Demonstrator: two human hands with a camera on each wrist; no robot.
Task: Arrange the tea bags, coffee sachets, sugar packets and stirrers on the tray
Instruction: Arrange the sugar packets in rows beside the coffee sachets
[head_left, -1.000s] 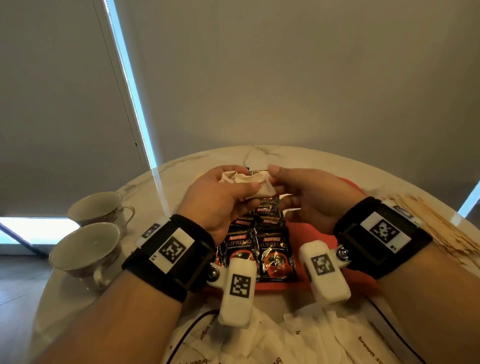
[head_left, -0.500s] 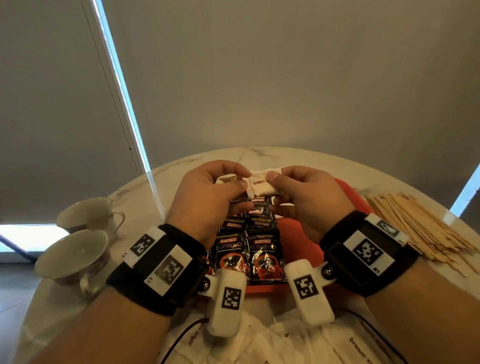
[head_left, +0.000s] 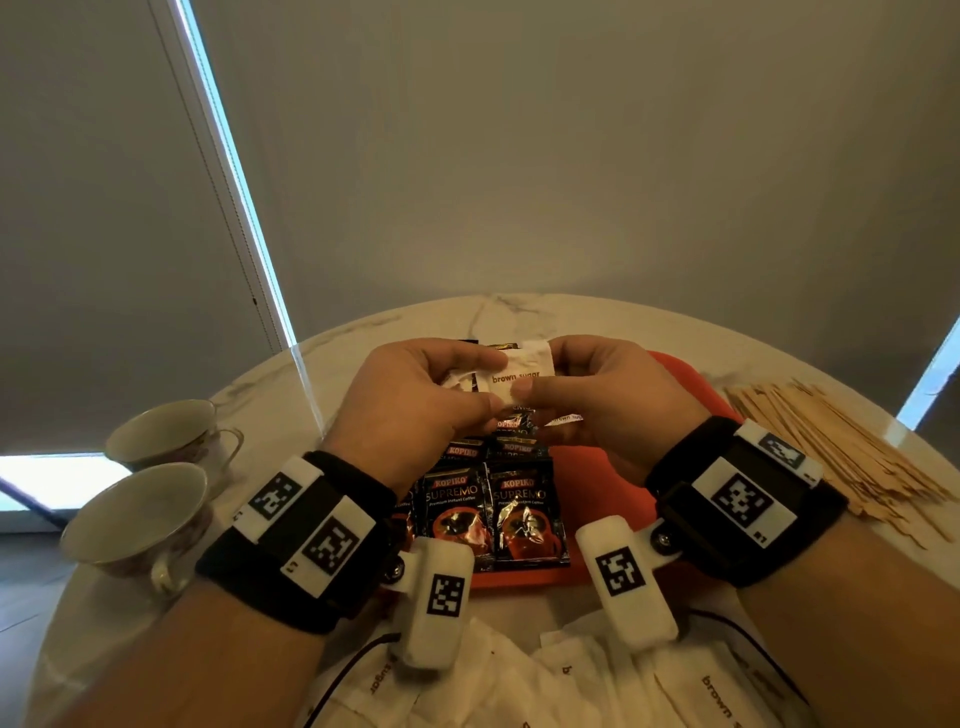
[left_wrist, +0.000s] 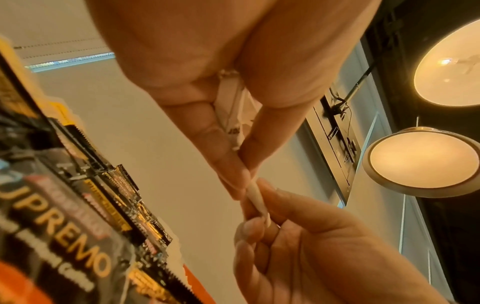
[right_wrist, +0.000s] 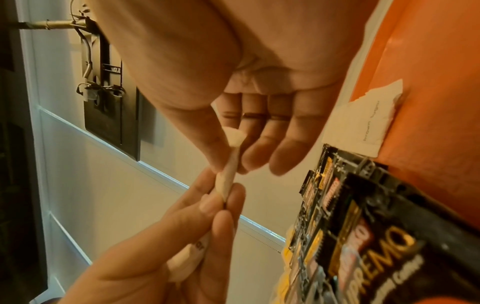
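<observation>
Both hands hover above the orange tray (head_left: 618, 467). My left hand (head_left: 492, 382) grips a small bunch of white brown sugar packets (left_wrist: 231, 115). The thumb and forefinger of my right hand (head_left: 540, 370) pinch the end of one sugar packet (head_left: 519, 370) from that bunch, its print facing me. Black coffee sachets (head_left: 493, 512) lie in overlapping rows on the tray's left half. One more sugar packet (right_wrist: 363, 123) lies flat on the tray beside them. A heap of wooden stirrers (head_left: 831, 457) sits on the table to the right of the tray.
Two teacups (head_left: 140, 514) stand at the round marble table's left edge. Several loose sugar packets (head_left: 582, 680) are spread along the near edge under my wrists, with black cables running over them. The tray's right half (right_wrist: 428, 92) is bare orange.
The right hand has drawn one packet out of the left hand's bunch toward the right, so more of its print shows. Both hands stay above the tray's far end.
</observation>
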